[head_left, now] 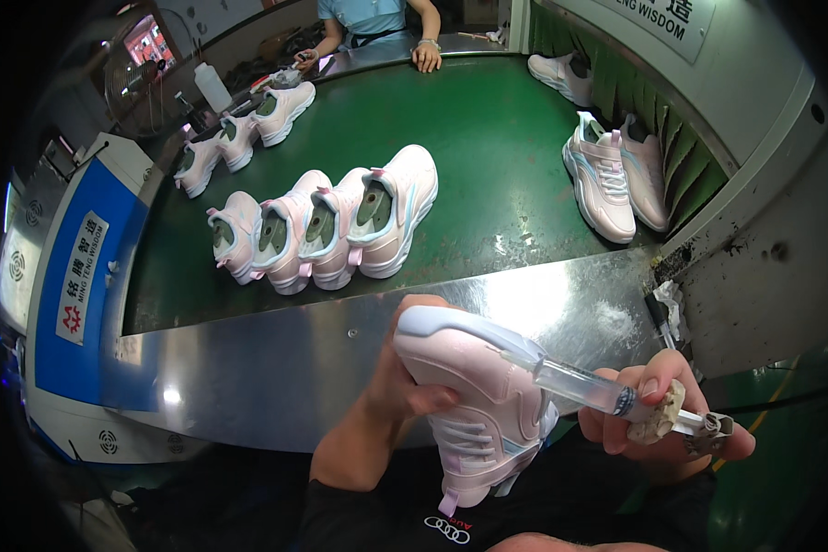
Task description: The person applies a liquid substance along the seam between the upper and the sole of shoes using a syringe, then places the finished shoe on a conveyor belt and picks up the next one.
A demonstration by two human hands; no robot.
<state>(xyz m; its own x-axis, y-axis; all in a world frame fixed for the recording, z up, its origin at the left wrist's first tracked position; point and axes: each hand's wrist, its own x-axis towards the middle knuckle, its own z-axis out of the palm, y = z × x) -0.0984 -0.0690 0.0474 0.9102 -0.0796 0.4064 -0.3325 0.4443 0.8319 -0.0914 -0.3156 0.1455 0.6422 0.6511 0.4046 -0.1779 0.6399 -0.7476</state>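
Observation:
My left hand (386,400) is closed around a pale pink sneaker (465,368) with white laces, holding it tilted with its toe up and its heel towards me. In my right hand (658,453) is a clear syringe (584,385), gripped at the flange, with the thumb by the plunger end. Beige, crusted material is wrapped around the flange. The syringe's tip meets the edge of the sneaker's pale sole, near its middle. Whether anything is coming out of the tip is too small to see. The left fingers behind the shoe are mostly hidden.
A green conveyor belt (488,175) lies beyond a metal ledge (248,382). Several matching sneakers (400,216) stand in rows on it, with a pair (603,184) at the right. A black marker (658,315) lies by the right post. Across the belt stands a person (368,18) in blue.

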